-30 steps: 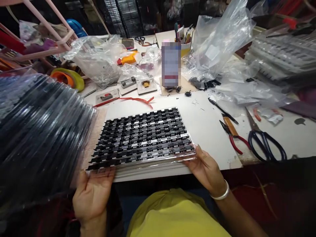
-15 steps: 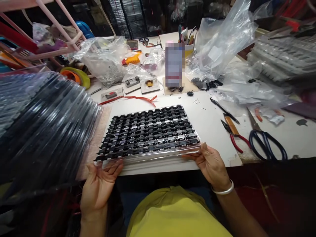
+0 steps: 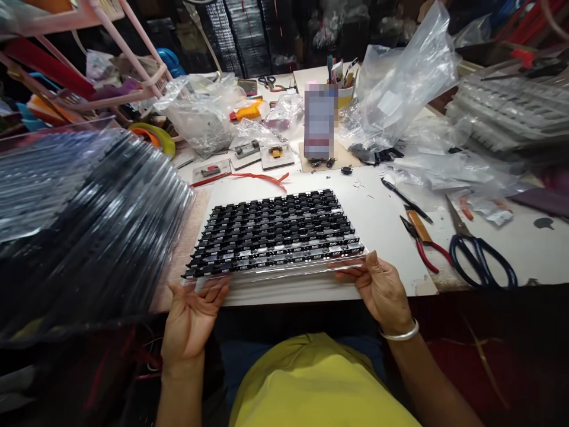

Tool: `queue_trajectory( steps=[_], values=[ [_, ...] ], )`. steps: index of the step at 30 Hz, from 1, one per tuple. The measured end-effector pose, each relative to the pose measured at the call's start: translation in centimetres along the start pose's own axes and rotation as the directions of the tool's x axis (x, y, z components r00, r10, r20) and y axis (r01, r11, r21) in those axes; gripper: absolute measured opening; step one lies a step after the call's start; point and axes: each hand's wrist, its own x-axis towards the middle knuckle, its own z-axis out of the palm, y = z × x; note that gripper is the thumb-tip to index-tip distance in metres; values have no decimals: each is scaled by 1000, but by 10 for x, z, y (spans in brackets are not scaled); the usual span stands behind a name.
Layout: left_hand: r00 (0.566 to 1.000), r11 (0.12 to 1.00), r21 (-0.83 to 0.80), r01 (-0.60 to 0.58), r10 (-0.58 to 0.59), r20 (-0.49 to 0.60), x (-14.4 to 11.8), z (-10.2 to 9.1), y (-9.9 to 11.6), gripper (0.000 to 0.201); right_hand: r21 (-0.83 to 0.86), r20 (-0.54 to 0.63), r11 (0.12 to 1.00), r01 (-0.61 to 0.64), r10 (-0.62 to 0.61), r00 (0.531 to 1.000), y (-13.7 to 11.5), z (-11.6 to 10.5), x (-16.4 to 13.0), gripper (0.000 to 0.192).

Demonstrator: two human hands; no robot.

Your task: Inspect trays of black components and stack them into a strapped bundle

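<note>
A clear plastic tray [image 3: 284,270] filled with rows of small black parts with light metal pins [image 3: 280,231] is held low over the white tabletop near its front edge. My left hand [image 3: 193,314] grips the tray's near left corner, thumb at the side and fingers beneath. At the near right corner my right hand [image 3: 382,290], with a light bangle on the wrist, pinches the rim, its thumb on top and its fingers under it. The tray's underside is hidden.
Left stands a tall stack of plastic trays [image 3: 98,225]. Scissors [image 3: 478,249] and red-handled pliers [image 3: 422,246] lie right. Behind are plastic bags [image 3: 404,83], a blurred upright screen [image 3: 320,121], orange-red strips [image 3: 262,176] and a pink rack [image 3: 133,41].
Both hands still hold the tray. The whole scene has shifted slightly right in view, and the tray's left side with my left hand appears a little higher.
</note>
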Motion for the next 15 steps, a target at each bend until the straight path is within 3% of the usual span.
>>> queue_trajectory(
  steps=[7, 15],
  values=[
    [991, 999, -34, -8, 12, 136, 2, -7, -3, 44, -4, -4, 1000, 1, -1, 1000, 0, 0, -1, 35],
    [995, 996, -87, -1, 10, 101, -2, -5, -7, 40, -21, -111, 1000, -9, 7, 994, 3, -6, -2, 34]
  ],
)
